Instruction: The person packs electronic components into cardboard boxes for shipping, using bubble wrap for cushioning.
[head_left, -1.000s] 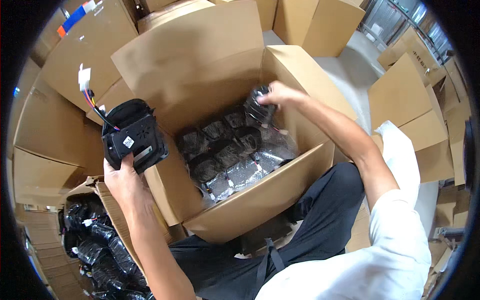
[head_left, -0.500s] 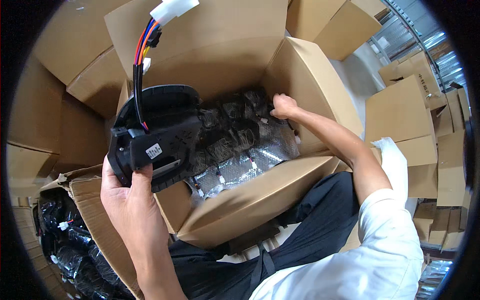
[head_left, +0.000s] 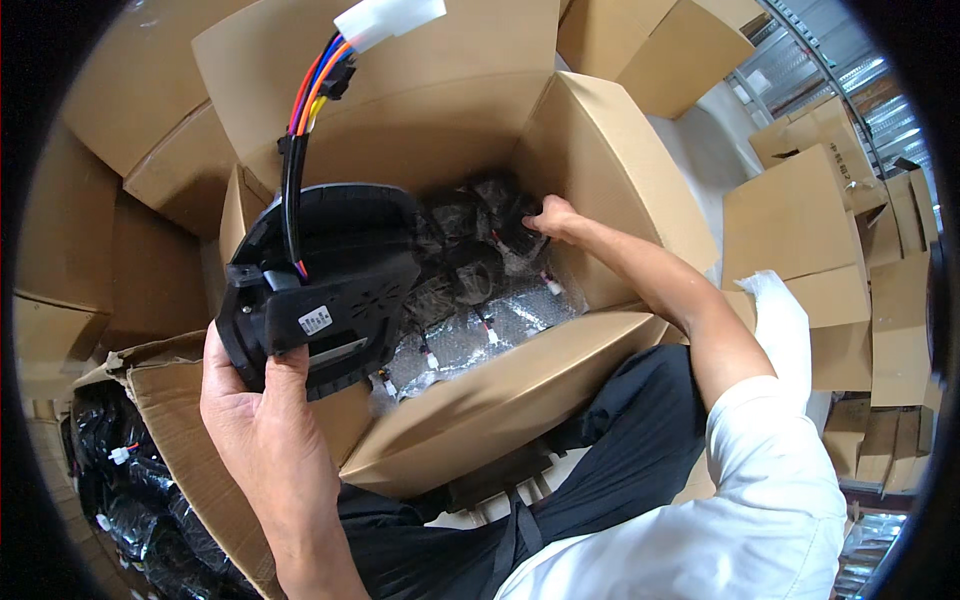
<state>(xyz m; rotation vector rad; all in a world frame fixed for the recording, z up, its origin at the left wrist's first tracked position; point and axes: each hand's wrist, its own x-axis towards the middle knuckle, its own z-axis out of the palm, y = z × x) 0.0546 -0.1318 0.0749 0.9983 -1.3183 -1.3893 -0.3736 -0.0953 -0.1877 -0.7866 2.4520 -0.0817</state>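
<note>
My left hand (head_left: 265,430) grips a black plastic housing (head_left: 375,295) by its lower left edge, thumb on the face toward me. This part has a rounded rim, a small white label and a wire harness (head_left: 292,195) that rises to a large white connector (head_left: 390,20). Inside the open cardboard box (head_left: 610,170), my right hand (head_left: 556,218) is closed on the edge of a black wrapped part (head_left: 515,235) near the right wall. Several similar wrapped parts (head_left: 455,275) lie beside it on bubble wrap (head_left: 460,335), their small white plugs showing. The housing hides the box's left side.
At lower left a second carton (head_left: 190,430) holds several bagged black parts (head_left: 150,500) with wires. Stacked cartons (head_left: 150,80) stand behind and to the left. More boxes (head_left: 790,220) and a metal rack (head_left: 825,75) are on the right.
My right hand has shifted slightly left and now has the edge of a wrapped part, whose plug and wire lie differently. The housing in my left hand sits slightly lower and further right.
</note>
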